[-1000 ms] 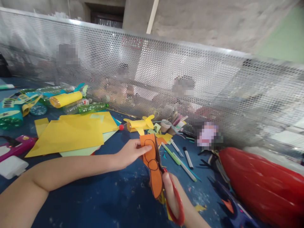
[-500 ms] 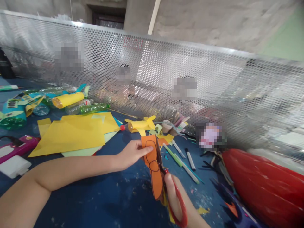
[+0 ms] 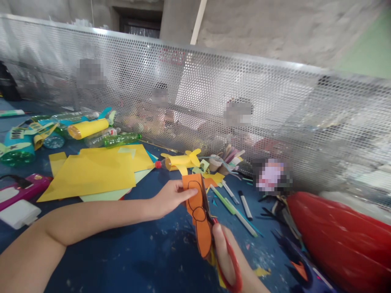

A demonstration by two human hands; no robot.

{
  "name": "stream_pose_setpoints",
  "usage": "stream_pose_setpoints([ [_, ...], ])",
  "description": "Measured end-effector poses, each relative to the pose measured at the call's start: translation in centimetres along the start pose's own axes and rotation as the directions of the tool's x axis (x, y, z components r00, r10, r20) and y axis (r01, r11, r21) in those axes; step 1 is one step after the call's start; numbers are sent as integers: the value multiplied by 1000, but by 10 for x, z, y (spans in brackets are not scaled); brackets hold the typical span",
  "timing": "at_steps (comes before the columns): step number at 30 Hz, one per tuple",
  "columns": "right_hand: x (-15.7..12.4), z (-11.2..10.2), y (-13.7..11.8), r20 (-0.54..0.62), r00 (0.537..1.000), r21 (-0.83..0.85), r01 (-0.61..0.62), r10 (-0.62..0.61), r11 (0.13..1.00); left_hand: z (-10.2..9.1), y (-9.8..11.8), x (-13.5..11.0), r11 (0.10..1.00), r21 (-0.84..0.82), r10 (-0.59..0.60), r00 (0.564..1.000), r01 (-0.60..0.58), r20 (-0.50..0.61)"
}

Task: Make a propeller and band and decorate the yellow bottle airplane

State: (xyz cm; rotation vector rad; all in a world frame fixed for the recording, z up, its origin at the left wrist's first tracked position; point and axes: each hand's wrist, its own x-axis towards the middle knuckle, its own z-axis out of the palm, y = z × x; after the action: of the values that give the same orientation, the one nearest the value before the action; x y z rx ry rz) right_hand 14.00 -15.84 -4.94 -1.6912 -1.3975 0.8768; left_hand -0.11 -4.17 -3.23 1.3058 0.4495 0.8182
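Between the thumb and fingers of my left hand is a strip of orange paper, held by its upper part. Black outlines of a propeller shape with a round middle are drawn on it, and its lower lobe is cut along the line. My right hand grips red-handled scissors. The dark blades lie along the right edge of the paper, beside the upper lobe. Part of the handle is hidden by my fingers. Yellow scraps show just below the blades.
Yellow paper sheets lie on the blue table to the left. Beyond my hands is a yellow-wrapped bottle plane. Markers lie to the right, near a red plastic bag. A perforated metal screen runs behind.
The orange paper has tilted very slightly, its lower end shifting a little to the right. Both hands keep nearly the same place and grip.
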Motion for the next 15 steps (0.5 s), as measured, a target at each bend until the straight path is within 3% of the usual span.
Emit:
stream_pose_setpoints([
  [15,-8,-2,-22,-73,997,-101,-33,26,994,1,1,0,1000,-15,9,1000,-9,6],
])
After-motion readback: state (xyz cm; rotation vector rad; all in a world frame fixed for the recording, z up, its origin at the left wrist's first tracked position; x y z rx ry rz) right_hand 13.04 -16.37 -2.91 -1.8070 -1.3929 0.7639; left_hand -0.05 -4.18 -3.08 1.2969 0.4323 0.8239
